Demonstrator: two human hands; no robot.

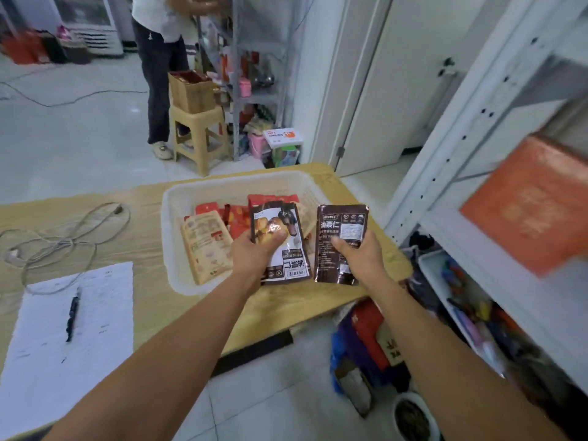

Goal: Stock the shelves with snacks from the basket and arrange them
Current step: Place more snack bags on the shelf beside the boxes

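A white plastic basket (178, 198) sits on a wooden table (143, 224) and holds several red and tan snack packets (206, 243). My left hand (254, 253) grips a dark brown chestnut packet (280, 230), front side up, over the basket's near right corner. My right hand (359, 253) grips a second dark brown packet (340, 224), back side showing, just right of the basket. A white metal shelf unit (471, 128) stands to the right, with an orange box (528, 205) on one of its levels.
On the table's left lie a sheet of paper (63, 338) with a pen (72, 316) and a coiled cable (63, 237). Bags (366, 338) crowd the floor by the shelf. Another person (159, 58) stands at a far rack beside a stool (197, 135) bearing a carton.
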